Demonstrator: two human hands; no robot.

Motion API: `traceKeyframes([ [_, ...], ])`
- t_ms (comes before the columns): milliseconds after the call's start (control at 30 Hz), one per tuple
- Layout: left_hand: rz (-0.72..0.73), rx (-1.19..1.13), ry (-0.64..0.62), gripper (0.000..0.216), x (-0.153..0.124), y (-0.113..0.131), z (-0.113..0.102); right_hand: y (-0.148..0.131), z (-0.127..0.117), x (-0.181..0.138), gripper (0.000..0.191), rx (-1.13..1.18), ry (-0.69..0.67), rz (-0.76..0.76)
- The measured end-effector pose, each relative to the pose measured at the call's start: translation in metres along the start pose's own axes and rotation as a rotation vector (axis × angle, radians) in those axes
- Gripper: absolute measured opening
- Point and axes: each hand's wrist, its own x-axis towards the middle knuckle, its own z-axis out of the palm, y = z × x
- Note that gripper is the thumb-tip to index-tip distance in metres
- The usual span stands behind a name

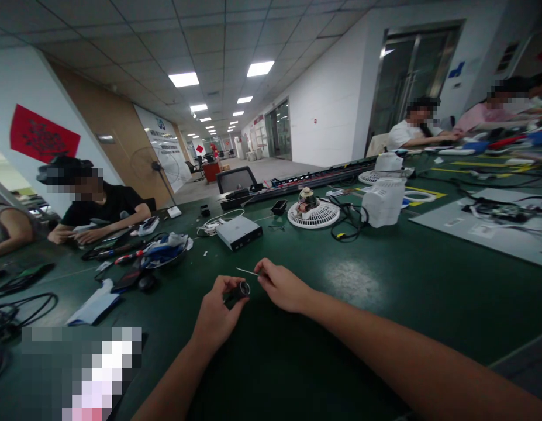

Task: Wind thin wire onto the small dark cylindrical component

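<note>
My left hand (pixel 218 313) is closed around a small dark round part (pixel 243 289) with a shiny rim, held just above the green table (pixel 385 292). My right hand (pixel 282 286) is closed in a pinch on a thin metal pin-like tool (pixel 248 272) whose tip points left, right beside the round part. Both forearms reach in from the bottom edge. The two hands nearly touch over the table's near middle.
A grey box-shaped unit (pixel 238 232) lies beyond my hands, with a white fan grille carrying a motor (pixel 313 211) and a white fan housing (pixel 383 202) further right. Tools and cloth (pixel 159 251) lie at left. Other people sit at the left and far right.
</note>
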Motion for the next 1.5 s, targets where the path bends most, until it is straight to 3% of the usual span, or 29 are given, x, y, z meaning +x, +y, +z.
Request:
traceKeyframes([
  [167, -0.102, 0.119, 0.06, 0.027, 0.003, -0.006, -0.006, 0.004, -0.023, 0.0, 0.018, -0.335, -0.04, -0.178],
  [333, -0.056, 0.109, -0.002, 0.024, 0.002, -0.005, -0.006, 0.004, -0.028, 0.0, 0.024, -0.423, -0.09, -0.284],
  [633, -0.028, 0.178, -0.097, 0.022, 0.0, -0.005, -0.005, -0.006, -0.027, -0.006, 0.024, -0.49, -0.108, -0.313],
  [767, -0.025, 0.187, -0.114, 0.02, 0.0, -0.004, -0.006, -0.007, -0.026, -0.005, 0.025, -0.527, -0.059, -0.237],
  [967, -0.01, 0.203, -0.158, 0.023, 0.0, -0.004, -0.005, -0.008, -0.027, -0.005, 0.022, -0.476, -0.17, -0.229],
  [1133, -0.032, 0.217, -0.145, 0.022, 0.0, 0.001, -0.005, -0.012, -0.025, -0.004, 0.023, -0.539, -0.146, -0.076],
  [1233, -0.049, 0.216, -0.121, 0.018, 0.001, 0.003, -0.006, -0.01, -0.023, -0.004, 0.026, -0.598, -0.173, 0.114],
  [1333, -0.074, 0.201, -0.11, 0.019, 0.001, 0.003, -0.006, -0.005, -0.022, -0.002, 0.035, -0.625, -0.095, 0.28],
  [1500, -0.116, 0.248, -0.085, 0.019, 0.002, -0.001, -0.005, 0.0, -0.013, 0.005, 0.032, -0.447, 0.054, 0.274],
])
